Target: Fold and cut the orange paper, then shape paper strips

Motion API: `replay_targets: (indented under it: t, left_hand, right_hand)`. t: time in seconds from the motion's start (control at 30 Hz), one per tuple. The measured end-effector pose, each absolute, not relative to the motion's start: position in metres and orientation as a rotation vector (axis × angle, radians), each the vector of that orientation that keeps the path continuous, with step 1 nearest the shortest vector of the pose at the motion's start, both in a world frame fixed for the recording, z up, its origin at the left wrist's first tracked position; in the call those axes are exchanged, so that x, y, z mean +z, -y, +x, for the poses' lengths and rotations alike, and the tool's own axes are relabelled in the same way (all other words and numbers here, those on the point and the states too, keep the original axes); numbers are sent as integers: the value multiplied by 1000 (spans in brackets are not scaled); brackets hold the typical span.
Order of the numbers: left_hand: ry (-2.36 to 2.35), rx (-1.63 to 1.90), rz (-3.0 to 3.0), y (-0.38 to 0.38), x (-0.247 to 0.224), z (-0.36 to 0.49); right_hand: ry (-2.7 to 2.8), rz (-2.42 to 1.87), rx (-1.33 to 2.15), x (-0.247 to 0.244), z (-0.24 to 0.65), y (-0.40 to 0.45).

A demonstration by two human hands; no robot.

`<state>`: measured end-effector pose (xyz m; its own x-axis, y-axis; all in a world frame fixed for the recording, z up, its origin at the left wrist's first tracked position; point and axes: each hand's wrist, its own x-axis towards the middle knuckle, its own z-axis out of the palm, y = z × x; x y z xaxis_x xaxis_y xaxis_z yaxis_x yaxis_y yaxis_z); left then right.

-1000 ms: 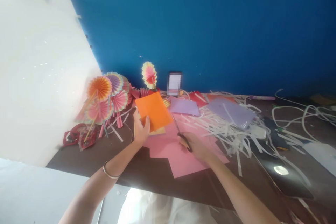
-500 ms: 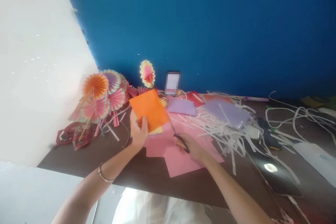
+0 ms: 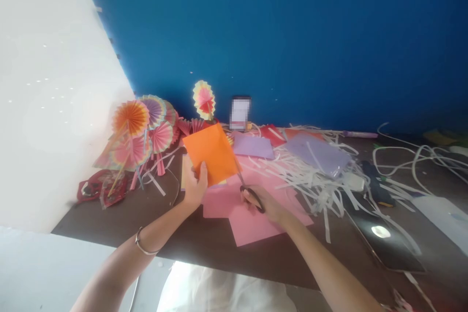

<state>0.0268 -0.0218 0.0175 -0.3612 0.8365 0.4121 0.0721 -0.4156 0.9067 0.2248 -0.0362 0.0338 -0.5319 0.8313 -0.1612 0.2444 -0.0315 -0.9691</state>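
Note:
An orange paper square is held up and tilted by my left hand, with the thumb on its front face. My right hand is closed round the dark handles of a pair of scissors. The scissor blades meet the right edge of the orange paper. Beneath both hands lie pink paper sheets. A yellow sheet shows partly behind my left hand.
Folded paper fans stand at the left. Purple sheets and many white paper strips lie behind and to the right. A phone and white cables are on the right. A blue wall rises behind.
The orange paper has shifted slightly right and turned a little, and more of the yellow sheet shows behind my left hand. My right hand with the scissors has barely moved.

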Motion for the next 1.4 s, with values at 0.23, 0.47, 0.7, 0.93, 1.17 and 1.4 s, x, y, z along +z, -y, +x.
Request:
replay_targets:
  t: [0.23, 0.47, 0.7, 0.93, 1.17, 1.4]
  left_hand:
    - [-1291, 1789, 1391, 23, 19, 27]
    - [-1315, 1779, 1370, 24, 20, 28]
    - [-1312, 1780, 1357, 25, 21, 29]
    - [-1324, 1783, 1371, 26, 22, 28]
    - [-1345, 1771, 1375, 25, 19, 29]
    - [-1358, 1764, 1366, 26, 21, 29]
  right_hand:
    - [1754, -1089, 1584, 19, 231, 30]
    - [1751, -1076, 1602, 16, 233, 28]
    - [1793, -1044, 1616, 17, 233, 28]
    - [1777, -1040, 1631, 14, 235, 27]
    - [1784, -1030, 1639, 14, 235, 27]
    - [1788, -1040, 1650, 15, 234, 26]
